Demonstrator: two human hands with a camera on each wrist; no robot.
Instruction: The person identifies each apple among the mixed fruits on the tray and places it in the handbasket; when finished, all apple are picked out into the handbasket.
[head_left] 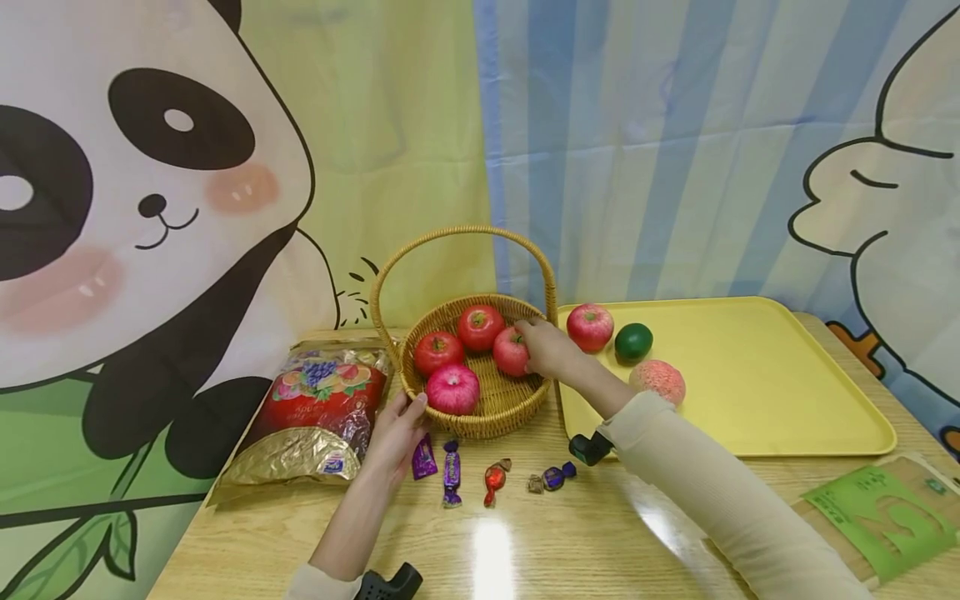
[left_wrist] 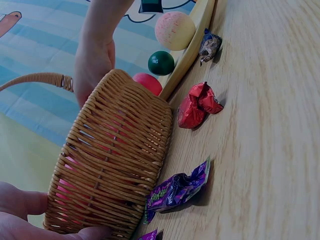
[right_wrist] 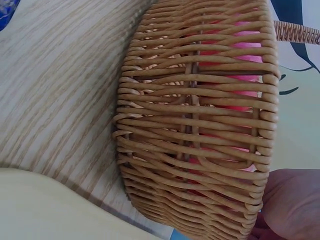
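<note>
Judging by the basket (head_left: pixel 480 400), steadied by the left hand (head_left: pixel 397 429), four apples are placed, the fourth apple (head_left: pixel 511 352) gripped by the right hand (head_left: pixel 547 348), while three fruits (head_left: pixel 633 342) are left just beyond that hand on the tray (head_left: pixel 787 392).

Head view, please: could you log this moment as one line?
left hand: steadies basket | right hand: grips apple in basket | tray: three fruits

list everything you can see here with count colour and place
basket: 1, tan wicker, table centre
fruits in basket: 4, red and pink
fruits on tray: 3, red, green, speckled pink, at tray's left end
tray: 1, yellow, right of basket
wrapped candies: 4, purple, purple, red, dark blue, in front of basket
candy bag: 1, red and gold, left of basket
stencil sheet: 1, green, far right
left hand: touches basket's near-left rim
right hand: grips a red fruit in basket
</note>
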